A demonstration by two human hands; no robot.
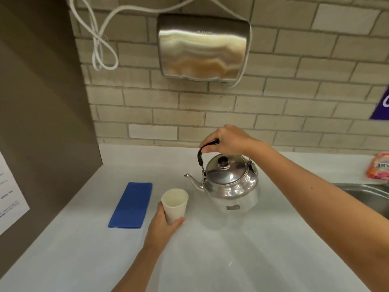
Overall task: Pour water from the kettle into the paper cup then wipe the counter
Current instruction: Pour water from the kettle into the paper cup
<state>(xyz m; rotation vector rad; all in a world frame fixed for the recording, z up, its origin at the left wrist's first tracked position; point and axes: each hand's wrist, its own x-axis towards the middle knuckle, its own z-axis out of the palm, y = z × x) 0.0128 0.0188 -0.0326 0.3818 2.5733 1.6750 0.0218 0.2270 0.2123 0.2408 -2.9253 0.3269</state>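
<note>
A shiny steel kettle [230,182] stands upright on the white counter [242,249], its spout pointing left toward the cup. My right hand [229,141] grips the black handle above its lid. A white paper cup [175,205] stands just left of the spout, and my left hand [163,226] wraps around its lower part. The cup looks empty inside. A folded blue cloth [131,205] lies flat on the counter to the left of the cup, untouched.
A steel hand dryer [203,47] with a white cord hangs on the brick wall above. A dark side panel [42,123] closes off the left. A sink edge [366,194] and a pink packet [377,168] sit at the right.
</note>
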